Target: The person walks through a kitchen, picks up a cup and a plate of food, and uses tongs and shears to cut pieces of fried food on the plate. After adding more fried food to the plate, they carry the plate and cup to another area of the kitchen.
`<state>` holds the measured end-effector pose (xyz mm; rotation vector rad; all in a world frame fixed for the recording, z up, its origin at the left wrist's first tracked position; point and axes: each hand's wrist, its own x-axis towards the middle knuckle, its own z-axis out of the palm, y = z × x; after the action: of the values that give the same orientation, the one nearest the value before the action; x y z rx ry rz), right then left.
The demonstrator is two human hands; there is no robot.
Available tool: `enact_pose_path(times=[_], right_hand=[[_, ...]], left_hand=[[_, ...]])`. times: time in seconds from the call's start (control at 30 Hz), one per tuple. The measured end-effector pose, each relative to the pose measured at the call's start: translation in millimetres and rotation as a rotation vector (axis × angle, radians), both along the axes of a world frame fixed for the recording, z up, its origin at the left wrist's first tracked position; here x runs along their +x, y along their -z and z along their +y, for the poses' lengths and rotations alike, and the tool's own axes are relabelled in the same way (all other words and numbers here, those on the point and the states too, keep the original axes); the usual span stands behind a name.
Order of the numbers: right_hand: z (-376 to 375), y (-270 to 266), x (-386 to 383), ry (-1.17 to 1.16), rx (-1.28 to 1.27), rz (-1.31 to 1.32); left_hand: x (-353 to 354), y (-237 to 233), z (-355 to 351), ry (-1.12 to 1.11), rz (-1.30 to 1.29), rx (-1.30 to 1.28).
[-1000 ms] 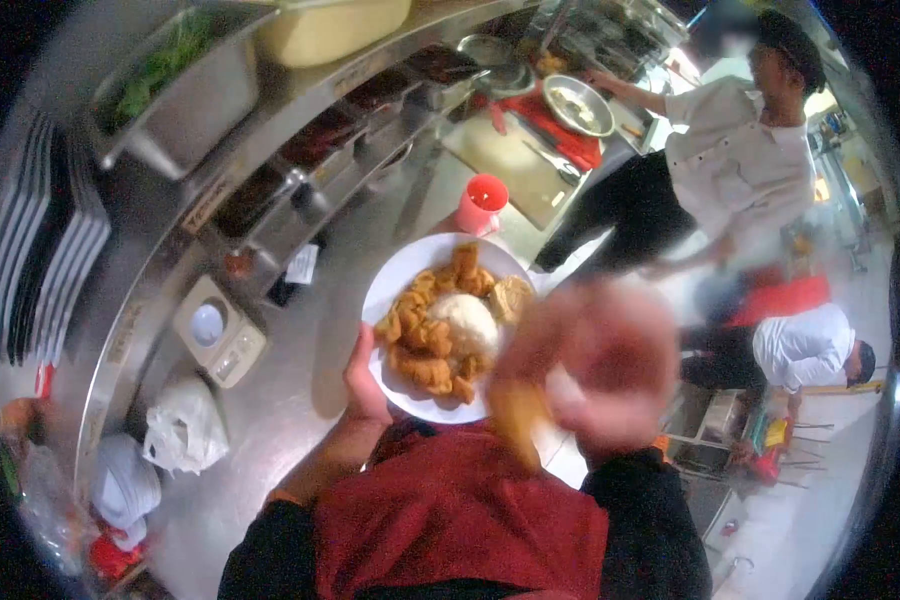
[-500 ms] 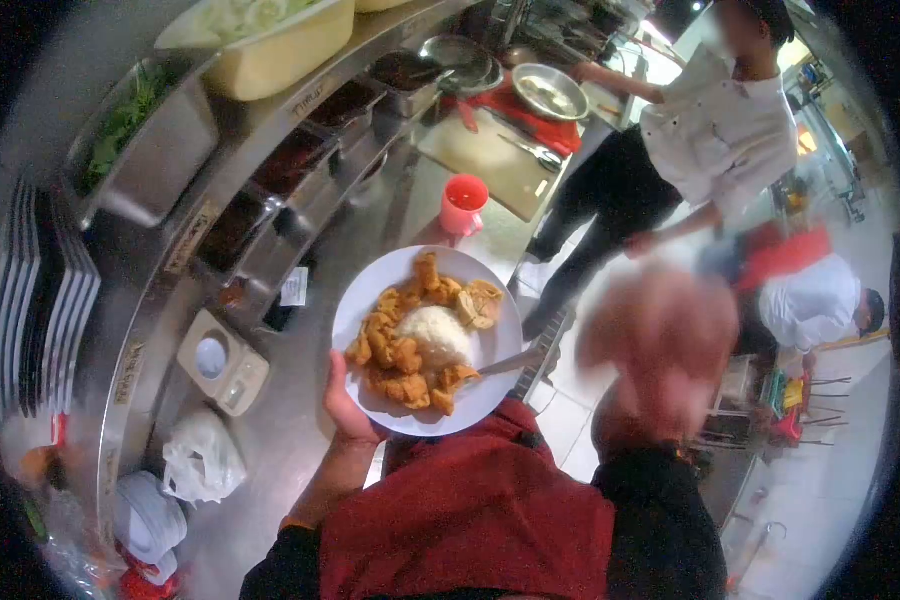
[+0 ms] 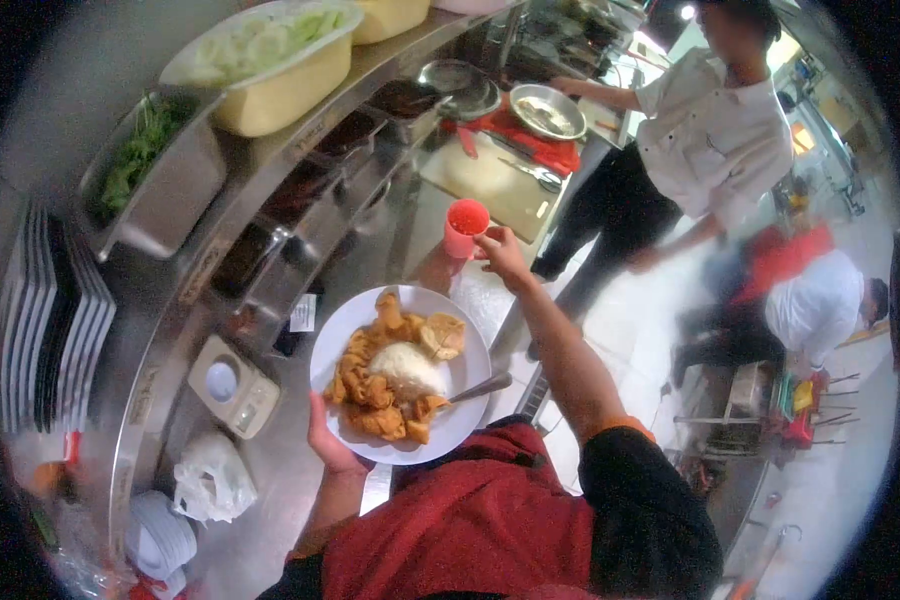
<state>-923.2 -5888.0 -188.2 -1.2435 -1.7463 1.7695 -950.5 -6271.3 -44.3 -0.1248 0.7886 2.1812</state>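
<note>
My left hand (image 3: 330,438) grips the left rim of a white plate (image 3: 467,350), holding it in front of my apron. On the plate, browned, sauced pieces of food (image 3: 375,420) surround a mound of white rice (image 3: 407,368). A metal utensil (image 3: 483,386), its end hidden by the food, leans over the right rim. Beyond the plate, my right hand (image 3: 502,257) has its fingers closed at the handle of a red plastic cup (image 3: 464,236). The cup is upright on the steel counter (image 3: 300,420), its contents hard to make out.
A small scale (image 3: 235,388) and a white plastic bag (image 3: 215,480) sit to the left. Metal containers line the shelf edge, with a tub of sliced greens (image 3: 288,80) above. Past the cup lies a cutting board (image 3: 485,185) with scissors (image 3: 545,178). Co-worker (image 3: 710,140) stands at right.
My right hand, blurred at the right before, has reached forward to the cup's handle. My left hand and the plate have shifted slightly left and toward me.
</note>
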Motion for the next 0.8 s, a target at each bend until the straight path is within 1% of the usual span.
enact_pose_path(times=[0.03,0.07,0.13,0.2,0.3,0.4,0.47,0.5,0.53,0.6,0.63,0.73,0.8], right_hand=[[7.1,10.6,-6.1,0.041,-0.026,-0.026],[7.0,11.7,-11.6,0.079,-0.052,-0.052],[4.6,13.5,-15.6,0.142,-0.020,-0.066],[4.1,23.7,-14.3,0.036,-0.070,-0.075],[-0.7,30.3,-16.9,0.101,-0.112,-0.002],[-9.6,38.5,-13.0,0.122,-0.144,0.024],[-9.8,36.2,-12.7,0.123,-0.131,0.029],[-13.1,34.4,-10.9,0.084,-0.127,0.024],[-12.8,30.5,-10.7,0.097,-0.123,0.031],[-21.6,29.4,-4.6,0.001,-0.199,-0.014],[-28.2,30.6,-4.8,0.000,-0.228,0.006],[-30.4,71.1,-2.8,-0.007,-0.195,0.076],[-53.6,53.3,3.1,0.119,-0.117,0.086]], left_hand=[[0.9,-3.7,1.7,0.022,-0.050,0.046],[1.9,-5.6,2.0,0.030,-0.043,0.041],[1.1,-7.0,3.8,-0.003,-0.001,0.018],[-1.7,-1.7,1.8,-0.004,0.004,-0.006],[-3.1,-1.0,5.2,-0.006,0.015,-0.009],[-2.6,-1.3,3.1,-0.010,0.053,-0.077],[-6.6,0.1,7.2,0.020,0.022,-0.030],[-7.0,0.3,5.9,0.033,0.025,-0.035],[-8.7,1.6,8.6,0.034,0.036,-0.037],[-10.7,4.0,10.8,0.053,0.050,-0.041],[-11.9,5.8,9.7,0.051,0.041,-0.063],[-9.5,-1.6,13.2,0.068,0.060,-0.076],[-9.2,-3.5,16.1,0.093,0.090,-0.064]])
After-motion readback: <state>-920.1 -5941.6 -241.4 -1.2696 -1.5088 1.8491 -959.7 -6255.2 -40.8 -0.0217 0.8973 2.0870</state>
